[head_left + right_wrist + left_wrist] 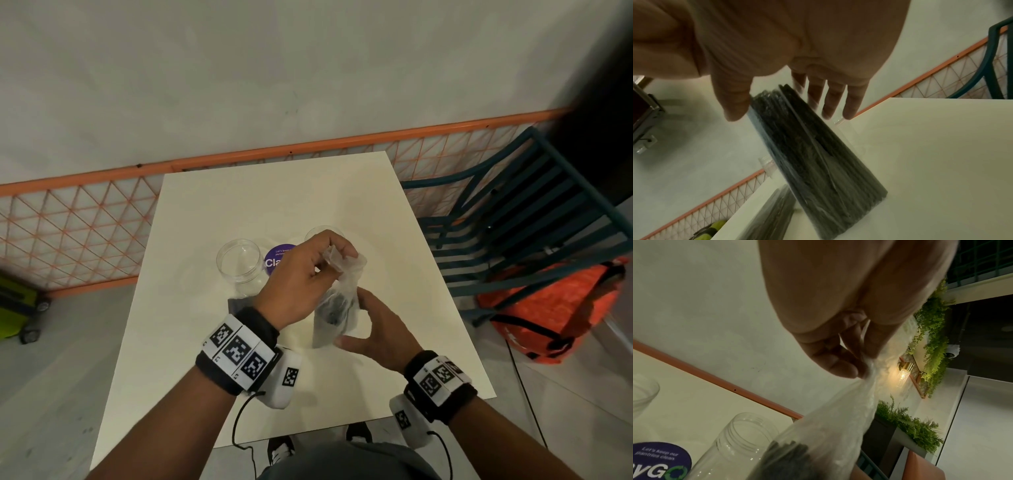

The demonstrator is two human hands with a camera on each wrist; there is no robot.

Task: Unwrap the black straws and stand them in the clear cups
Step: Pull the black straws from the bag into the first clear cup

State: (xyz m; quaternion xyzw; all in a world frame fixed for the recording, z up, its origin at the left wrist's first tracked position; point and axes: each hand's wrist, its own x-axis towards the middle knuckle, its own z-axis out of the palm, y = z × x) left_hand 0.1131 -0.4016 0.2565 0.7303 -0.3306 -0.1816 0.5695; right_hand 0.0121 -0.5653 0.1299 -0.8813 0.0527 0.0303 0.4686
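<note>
1. Nearest: right hand [376,329] spread, thumb [735,104] against one edge of the wrapper [342,270], fingers [835,97] straight along the far side. Bracing rather than gripping, by the look of it.
2. Close that hand gently round the lower half before any pulling. Otherwise likely to see the foot skid on the table [931,146] or the bundle topple.
3. Squeeze lightly only; thin straws [818,154] probably crush or kink under a hard grip.
4. Just beyond: left hand [301,274] pinching the bunched, empty top of the wrapper between thumb and fingertips, above the straw ends.
5. Pull or tear there, up and away from the bundle, in small tugs. Cannot tell whether the film is already breached.
6. Keep the opening uppermost so nothing spills; then lift out a few straws at a time rather than tipping the lot.
7. Farther off: second pack [774,211] flat on the table under the left wrist, still wrapped; leave until the first is emptied.
8. Farthest: two cups [238,262] side by side, mouths up and holding no straws, a purple sticker [279,257] on the table between them. Right-hand cup [320,231] mostly hidden behind the left hand.
9. Position of the straws: inside the wrapper, over the middle of the table, foot resting on it, just on the near side of the cups.
10. Long axis: close to upright, top leaning slightly away towards the cups. Tops pointing up into the left hand's pinch, bottoms down on the table. Already near the attitude needed for standing in a cup.
</note>
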